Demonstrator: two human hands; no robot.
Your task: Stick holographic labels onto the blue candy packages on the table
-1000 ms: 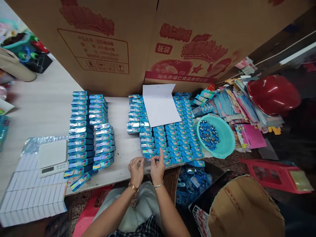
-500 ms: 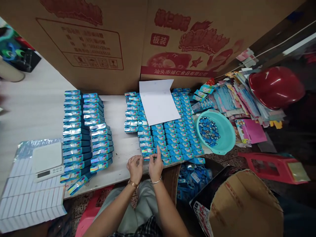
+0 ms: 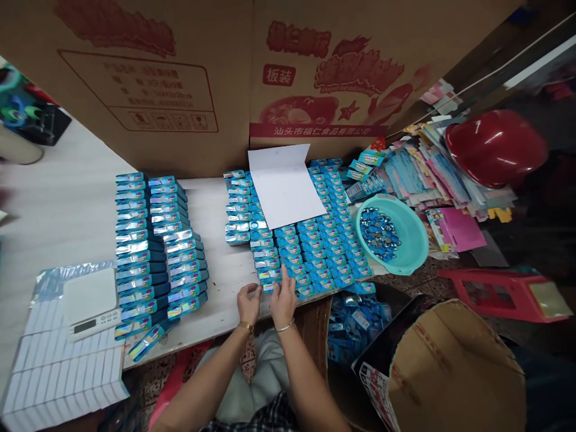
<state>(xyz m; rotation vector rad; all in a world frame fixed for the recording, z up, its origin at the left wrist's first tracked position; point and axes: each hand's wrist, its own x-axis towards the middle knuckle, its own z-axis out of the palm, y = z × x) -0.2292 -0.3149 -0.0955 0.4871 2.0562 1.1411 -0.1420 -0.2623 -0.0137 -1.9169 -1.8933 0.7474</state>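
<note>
My left hand (image 3: 249,303) and my right hand (image 3: 283,299) meet at the near edge of the white table (image 3: 81,204). Both pinch a small blue packet (image 3: 270,287) held between them, at the front row of a block of several blue packets (image 3: 315,252). A white sheet of paper (image 3: 284,186) lies on top of that block. Each wrist wears a thin bracelet.
Two rows of shiny blue packets (image 3: 153,252) stand to the left, beside a white scale (image 3: 90,303) on stacked white boxes (image 3: 58,372). A teal bowl (image 3: 411,249) of blue tokens sits right. Big cardboard cartons (image 3: 216,78) wall the back. An open box (image 3: 355,324) of packets sits below.
The view has shifted a little; my hands have stayed together at the front row, fingers working on the same packet.
</note>
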